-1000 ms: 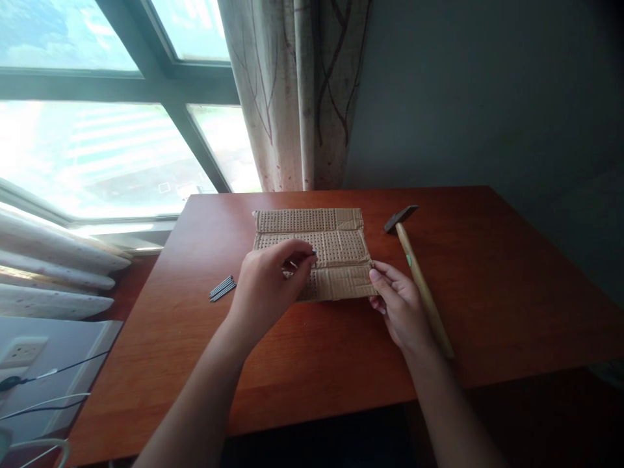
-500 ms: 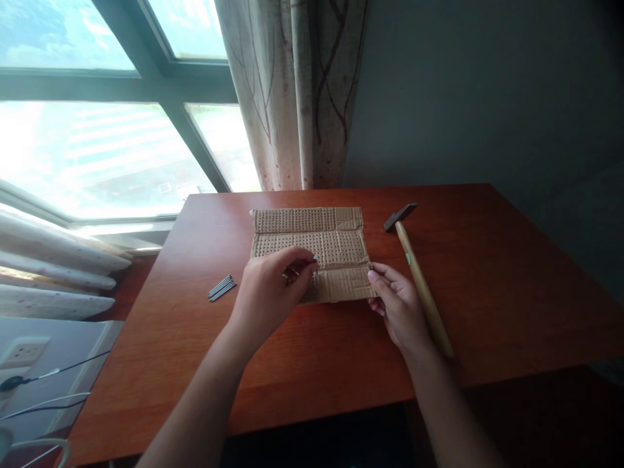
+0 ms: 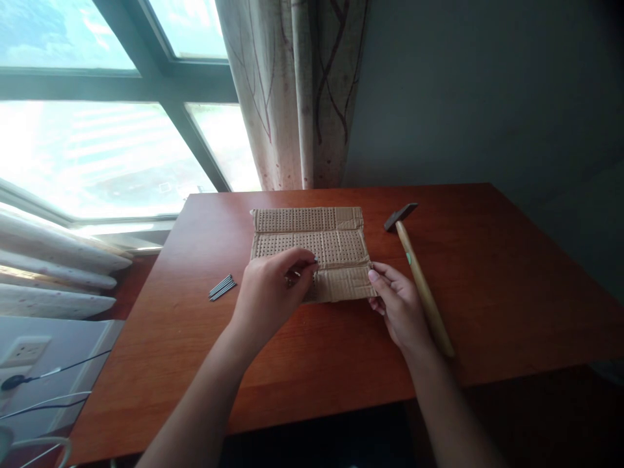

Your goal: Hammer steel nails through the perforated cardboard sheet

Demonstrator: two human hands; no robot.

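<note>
Though the far left corner of the table was lit by a window, the right end was left in shade. Beyond the far edge a patterned curtain was hung, and past the left edge a wall socket and a black plug could be seen. Near the left edge a small bunch of nails was laid, just beside the left wrist. Right of the middle a hammer was set down, its head turned to the far edge and its wooden handle slanted toward the near edge, where its end was placed close beside the right forearm.

A creased cardboard sheet, pierced by rows of holes, was held over the middle of the surface, nearer the far edge; whether it was rested on the wood could not be told. By the right hand its near right corner was gripped, the thumb pressed on top and fingers tucked beneath. The near left part was covered by the left hand, in which a small shiny-tipped object was pinched between thumb and forefinger against the sheet, most of it being hidden.
</note>
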